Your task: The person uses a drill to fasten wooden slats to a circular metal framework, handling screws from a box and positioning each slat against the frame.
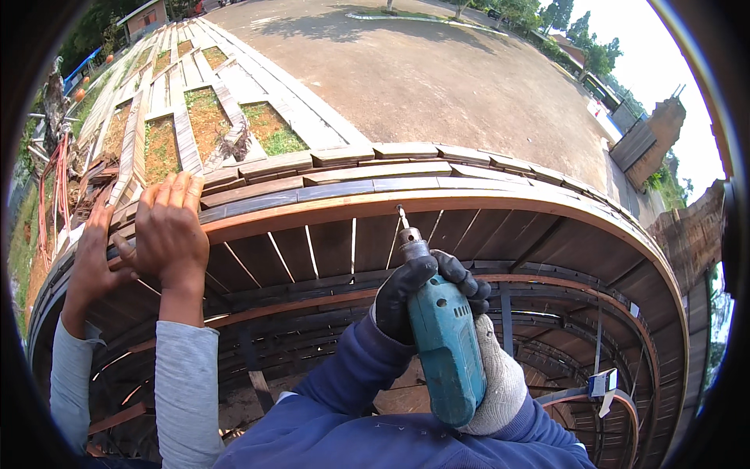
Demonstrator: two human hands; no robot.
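Note:
A teal power drill (445, 344) points away from me, its bit (402, 219) against the underside edge of a curved reddish wooden band (328, 205). My left hand (398, 301), in a black glove, is closed round the drill's front. My right hand (496, 375), in a pale knit glove, grips the drill's body from the right side; some of its fingers are hidden. The band runs along a curved structure of dark slats (297, 250) with layered strips on top.
A co-worker's bare hands (172, 227) press on the rim at left. Long pale planks (180, 109) stretch over soil and grass at upper left. A paved yard (469, 94) lies beyond; a wooden wall piece (656, 137) stands at right. Curved ribs (594, 313) are below.

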